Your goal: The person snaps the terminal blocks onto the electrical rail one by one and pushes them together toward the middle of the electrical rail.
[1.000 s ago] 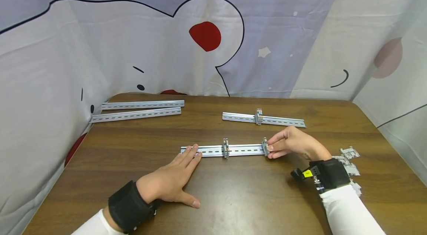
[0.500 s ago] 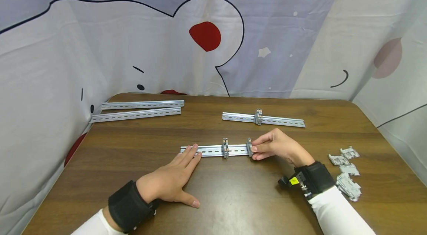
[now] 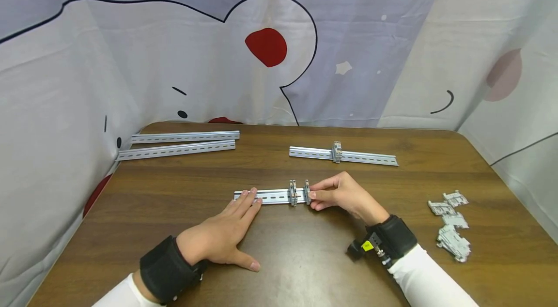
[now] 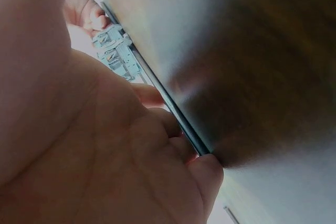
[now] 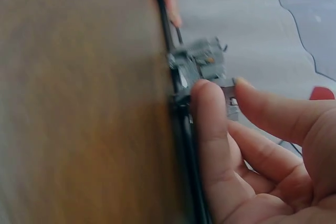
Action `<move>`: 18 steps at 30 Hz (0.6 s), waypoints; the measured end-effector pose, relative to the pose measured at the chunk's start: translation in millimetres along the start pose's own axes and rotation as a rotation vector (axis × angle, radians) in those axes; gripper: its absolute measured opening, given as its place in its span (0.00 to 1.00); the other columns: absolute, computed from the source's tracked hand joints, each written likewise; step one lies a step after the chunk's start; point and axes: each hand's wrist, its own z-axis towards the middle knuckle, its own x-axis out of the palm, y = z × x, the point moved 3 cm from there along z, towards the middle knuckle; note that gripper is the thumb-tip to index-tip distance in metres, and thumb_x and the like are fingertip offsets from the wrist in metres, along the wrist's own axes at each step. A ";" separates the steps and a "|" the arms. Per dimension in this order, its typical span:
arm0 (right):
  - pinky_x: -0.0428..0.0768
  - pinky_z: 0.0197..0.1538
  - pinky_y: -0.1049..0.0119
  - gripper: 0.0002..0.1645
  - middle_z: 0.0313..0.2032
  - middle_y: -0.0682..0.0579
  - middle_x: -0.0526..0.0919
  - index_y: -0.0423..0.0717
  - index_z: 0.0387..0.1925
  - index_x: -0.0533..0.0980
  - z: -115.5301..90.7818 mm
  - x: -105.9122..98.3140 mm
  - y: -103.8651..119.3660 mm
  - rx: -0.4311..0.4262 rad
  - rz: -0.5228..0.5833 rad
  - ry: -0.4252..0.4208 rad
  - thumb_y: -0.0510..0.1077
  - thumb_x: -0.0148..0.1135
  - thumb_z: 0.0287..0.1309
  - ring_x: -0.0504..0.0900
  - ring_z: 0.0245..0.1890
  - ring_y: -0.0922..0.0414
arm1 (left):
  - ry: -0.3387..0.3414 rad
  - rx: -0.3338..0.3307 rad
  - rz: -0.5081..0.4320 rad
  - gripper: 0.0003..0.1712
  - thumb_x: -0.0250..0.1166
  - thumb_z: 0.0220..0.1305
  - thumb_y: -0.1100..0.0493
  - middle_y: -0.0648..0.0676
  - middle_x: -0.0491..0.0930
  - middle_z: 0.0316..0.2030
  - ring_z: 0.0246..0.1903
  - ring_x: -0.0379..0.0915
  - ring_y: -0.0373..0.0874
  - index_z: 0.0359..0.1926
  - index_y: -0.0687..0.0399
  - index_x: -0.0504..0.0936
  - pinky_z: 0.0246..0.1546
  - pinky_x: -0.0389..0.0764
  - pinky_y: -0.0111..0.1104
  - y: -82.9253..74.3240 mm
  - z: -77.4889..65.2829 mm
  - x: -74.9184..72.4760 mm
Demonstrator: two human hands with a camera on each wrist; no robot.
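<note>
A slotted metal DIN rail lies across the middle of the table. My left hand rests flat over its left end, fingers straight and thumb spread on the wood. Grey terminal blocks stand upright side by side on the rail, right of its middle. Just to their right is another terminal block, separated by a narrow gap. My right hand pinches that one from its right side, thumb and fingertips on its edges in the right wrist view. The rail's right end is hidden behind this hand.
Two bare rails lie at the back left. Toward the back right, another rail carries a small cluster of terminal blocks. Several loose terminal blocks lie flat at the right. A printed curtain hangs behind the table.
My right hand has slid the terminal block leftward along the rail, from near its right end to close beside the standing blocks. The left hand has stayed in place.
</note>
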 end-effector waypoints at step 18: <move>0.83 0.32 0.65 0.19 0.32 0.49 0.87 0.42 0.48 0.84 4.8 21.2 0.9 0.017 -0.192 -0.093 0.46 0.71 0.55 0.78 0.24 0.61 | 0.005 -0.006 -0.003 0.73 0.67 0.45 0.25 0.65 0.31 0.76 0.75 0.27 0.58 0.76 0.63 0.42 0.72 0.46 0.50 -0.3 -0.3 -0.3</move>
